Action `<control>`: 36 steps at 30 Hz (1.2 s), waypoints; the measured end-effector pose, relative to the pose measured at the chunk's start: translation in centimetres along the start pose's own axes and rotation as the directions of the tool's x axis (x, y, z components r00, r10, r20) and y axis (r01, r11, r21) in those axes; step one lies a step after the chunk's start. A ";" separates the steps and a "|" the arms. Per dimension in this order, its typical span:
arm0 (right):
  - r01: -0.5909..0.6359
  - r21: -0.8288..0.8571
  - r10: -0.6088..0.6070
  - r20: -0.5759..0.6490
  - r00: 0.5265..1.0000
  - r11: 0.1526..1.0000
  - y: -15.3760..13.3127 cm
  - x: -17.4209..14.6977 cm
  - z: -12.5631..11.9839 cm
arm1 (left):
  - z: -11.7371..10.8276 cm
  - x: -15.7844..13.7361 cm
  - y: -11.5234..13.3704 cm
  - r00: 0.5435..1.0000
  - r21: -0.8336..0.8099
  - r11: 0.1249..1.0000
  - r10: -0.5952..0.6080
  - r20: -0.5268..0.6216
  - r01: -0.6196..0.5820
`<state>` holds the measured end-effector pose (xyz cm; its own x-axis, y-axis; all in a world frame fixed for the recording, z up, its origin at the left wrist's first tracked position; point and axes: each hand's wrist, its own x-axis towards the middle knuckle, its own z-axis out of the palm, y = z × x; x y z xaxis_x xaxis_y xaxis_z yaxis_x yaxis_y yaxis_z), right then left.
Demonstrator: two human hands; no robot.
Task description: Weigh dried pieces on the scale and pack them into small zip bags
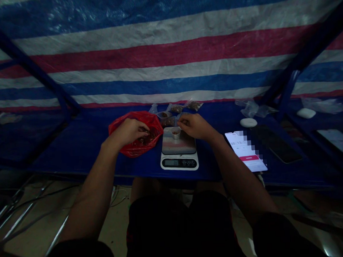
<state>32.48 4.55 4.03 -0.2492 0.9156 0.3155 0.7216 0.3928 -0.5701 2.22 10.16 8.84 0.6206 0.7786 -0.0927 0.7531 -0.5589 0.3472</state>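
My left hand reaches over an open red plastic bag, fingers curled together at the dark small pieces inside. What it pinches, if anything, is too dark to tell. On a white digital kitchen scale stands a small cup with some brownish contents. My right hand is just right of and above the cup, fingers bent and pressed together. Anything between those fingertips cannot be made out. Directly behind the scale lies a clear zip bag of brown pieces, close to the right fingertips.
More small clear bags lie behind the scale. A lit phone, a dark phone, a white oval case and crumpled clear plastic are on the blue table to the right. A striped tarp hangs behind.
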 end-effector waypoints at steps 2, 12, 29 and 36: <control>-0.003 -0.012 0.003 0.000 1.000 1.000 0.0 0.0 0.0 | 0.0 0.2 0.0 1.000 -0.012 1.000 0.001 0.001 -0.001; -0.015 0.016 0.015 0.003 1.000 1.000 -0.3 0.0 -0.3 | 0.0 0.1 0.2 0.999 -0.101 0.993 -0.053 0.007 0.053; -0.014 -0.016 0.014 0.009 1.000 1.000 0.2 0.0 -0.1 | 0.0 0.4 7.7 0.949 -0.317 0.920 0.141 -0.283 -0.231; 0.011 -0.012 -0.011 0.018 1.000 1.000 0.6 -0.1 -0.2 | 2.3 2.4 9.5 0.911 -0.234 0.896 0.313 -0.268 -0.377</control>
<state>33.05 4.68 3.82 -0.2688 0.9128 0.3075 0.7264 0.4018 -0.5576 11.41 6.05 9.75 0.7430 0.6106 0.2742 0.3898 -0.7278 0.5643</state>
